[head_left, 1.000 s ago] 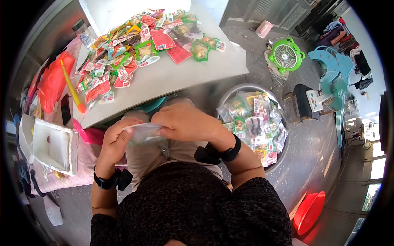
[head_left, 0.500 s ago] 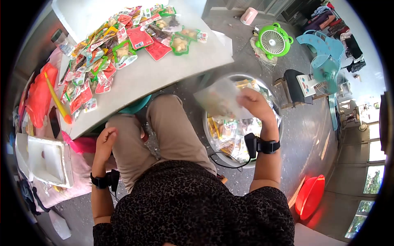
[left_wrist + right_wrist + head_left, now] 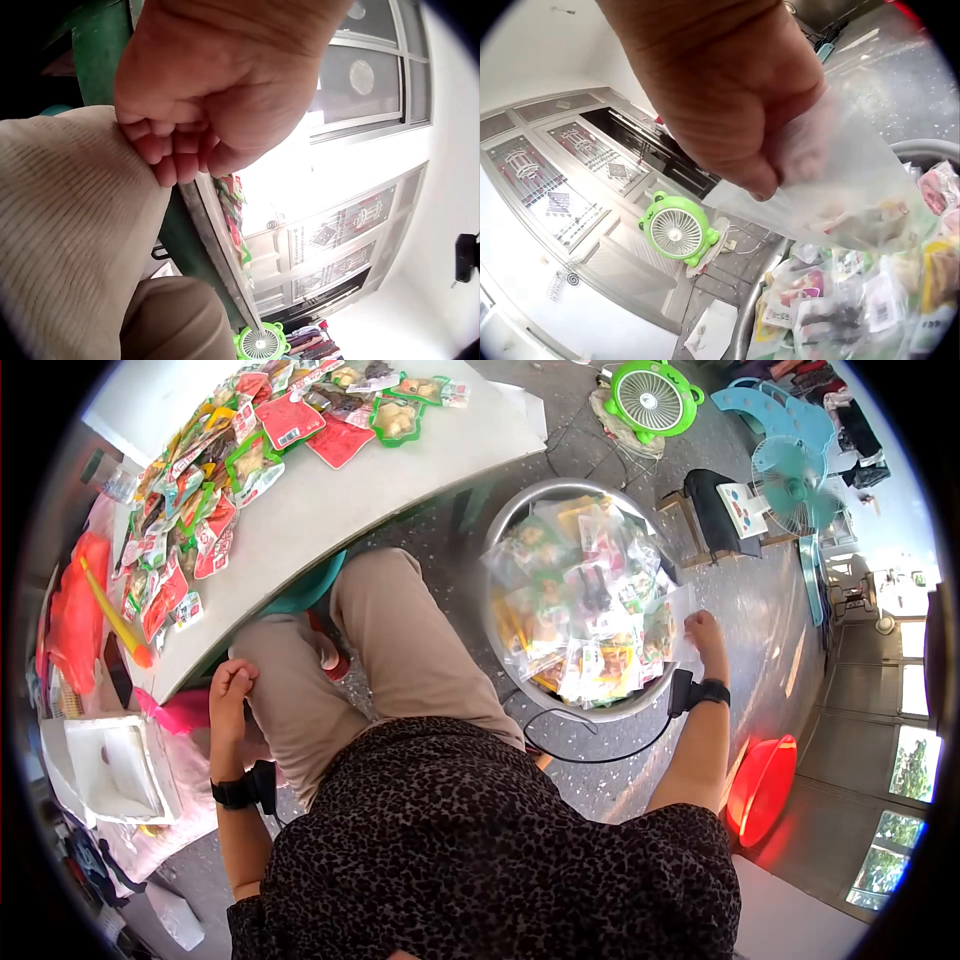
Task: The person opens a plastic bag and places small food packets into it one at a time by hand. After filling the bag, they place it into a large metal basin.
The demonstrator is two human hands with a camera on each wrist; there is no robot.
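Note:
My right hand [image 3: 706, 640] pinches the top of a translucent plastic bag [image 3: 855, 176] at the right rim of a metal basin [image 3: 503, 520]. Small snack packets show faintly through the lower part of that bag. Several more clear bags of colourful snack packets [image 3: 590, 585] fill the basin below it. Beside my knee, over the trouser leg [image 3: 295, 670], is my left hand [image 3: 232, 685], its fingers loosely curled and holding nothing; the left wrist view shows these fingertips close to the trouser cloth.
On the white table [image 3: 310, 520] lies a large heap of loose snack packets [image 3: 205, 490]. A white foam box [image 3: 115, 770] stands at the left. Beyond the basin are a green fan [image 3: 650, 400] and a stool [image 3: 710, 515]; a red basin [image 3: 762, 790] is at the right.
Both hands were on the bag over the lap; the left let go and moved to beside the knee. My right hand carried the bag right, across the basin to its right rim.

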